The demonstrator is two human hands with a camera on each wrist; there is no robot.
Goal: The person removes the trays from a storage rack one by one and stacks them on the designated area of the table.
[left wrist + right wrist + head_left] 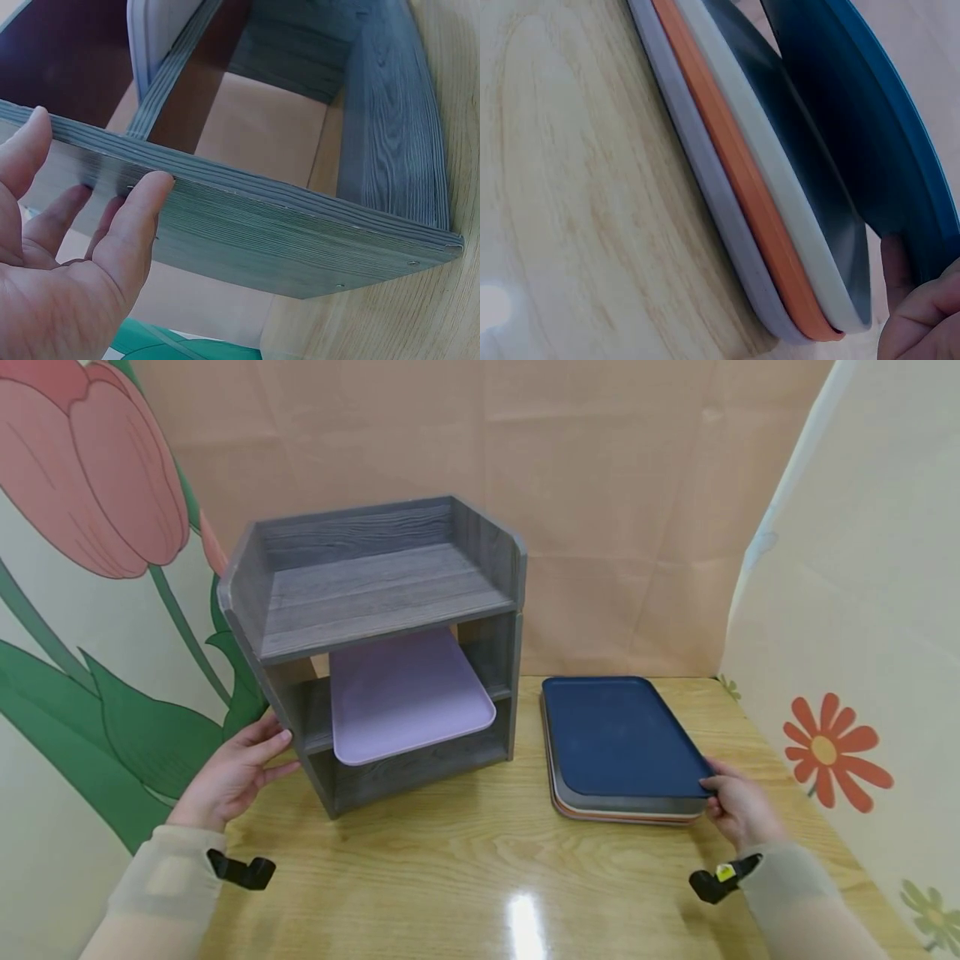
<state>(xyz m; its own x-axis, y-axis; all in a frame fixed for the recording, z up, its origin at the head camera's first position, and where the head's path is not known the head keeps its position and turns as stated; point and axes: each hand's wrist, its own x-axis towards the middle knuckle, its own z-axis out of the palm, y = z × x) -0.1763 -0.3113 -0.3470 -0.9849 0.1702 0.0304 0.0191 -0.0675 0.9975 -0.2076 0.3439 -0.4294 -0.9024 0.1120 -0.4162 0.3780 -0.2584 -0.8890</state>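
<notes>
At the right, my right hand point(738, 806) pinches the near right corner of a navy blue tray point(622, 735). That corner is tilted up off a stack; in the right wrist view a gap shows under the navy tray point(900, 127), above a dark grey tray point(810, 135), a cream tray point(780, 180), an orange tray point(742, 180) and a light purple tray point(705, 180). On the left, my left hand point(236, 768) touches the side panel of a grey wooden shelf point(390, 585) with extended fingers point(146, 202). A lilac tray point(408, 702) lies on its middle board, jutting out at the front.
The shelf and the tray stack stand side by side on a wood-grain table point(450, 877). Behind them hangs a peach backdrop point(615, 510). A tulip-printed wall point(97, 468) closes the left side and a flower-printed wall point(855, 635) the right.
</notes>
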